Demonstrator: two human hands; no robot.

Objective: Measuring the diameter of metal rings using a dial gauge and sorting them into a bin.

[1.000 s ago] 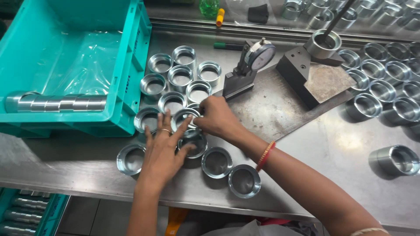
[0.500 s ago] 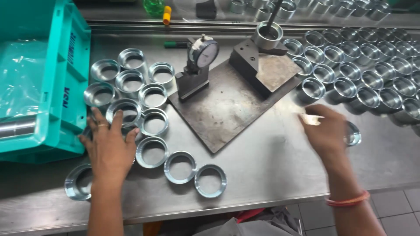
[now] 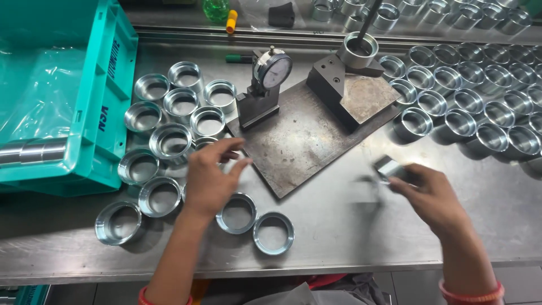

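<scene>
Steel ring (image 3: 389, 168) pinched in right hand (image 3: 432, 195) | left hand (image 3: 212, 178) hovering over rings (image 3: 169, 141)

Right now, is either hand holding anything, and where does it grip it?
The right hand holds a blurred metal ring at its fingertips; the exact grip cannot be told. The left hand holds nothing, hovering over the rings.

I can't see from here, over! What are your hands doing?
Left hand open over the metal rings. Right hand gripping one blurred metal ring. Dial gauge stand between them.
</scene>
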